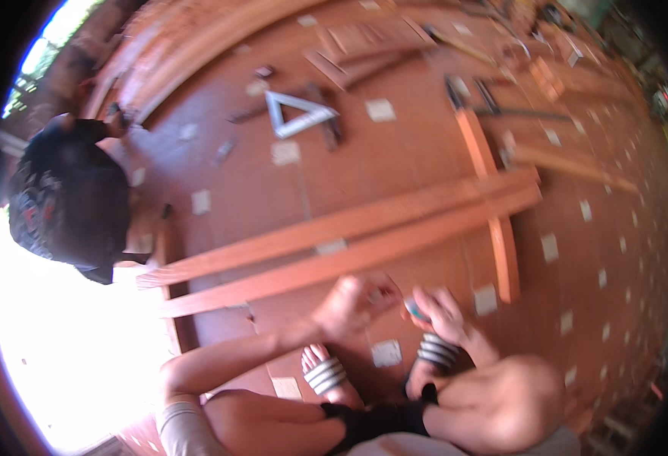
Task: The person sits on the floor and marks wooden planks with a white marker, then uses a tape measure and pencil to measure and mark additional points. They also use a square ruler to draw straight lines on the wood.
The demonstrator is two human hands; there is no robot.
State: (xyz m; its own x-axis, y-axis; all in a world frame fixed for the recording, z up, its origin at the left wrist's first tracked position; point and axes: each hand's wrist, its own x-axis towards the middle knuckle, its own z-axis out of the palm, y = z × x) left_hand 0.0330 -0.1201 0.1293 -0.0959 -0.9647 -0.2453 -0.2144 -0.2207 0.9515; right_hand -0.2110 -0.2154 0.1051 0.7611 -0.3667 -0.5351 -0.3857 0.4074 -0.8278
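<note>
As the right hand [442, 313] holds a small teal-marked object [415, 308], seemingly being readied, the left hand [351, 305] curls, contents unclear; the next move probably needs both.

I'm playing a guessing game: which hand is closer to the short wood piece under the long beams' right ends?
Right. The right hand is left of the short wood piece, apart from it; the left hand is farther left.

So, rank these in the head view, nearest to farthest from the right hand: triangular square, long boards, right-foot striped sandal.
1. Right-foot striped sandal: just below the right hand.
2. Triangular square: ahead, to the left.
3. Long boards: upper left, farthest.
</note>
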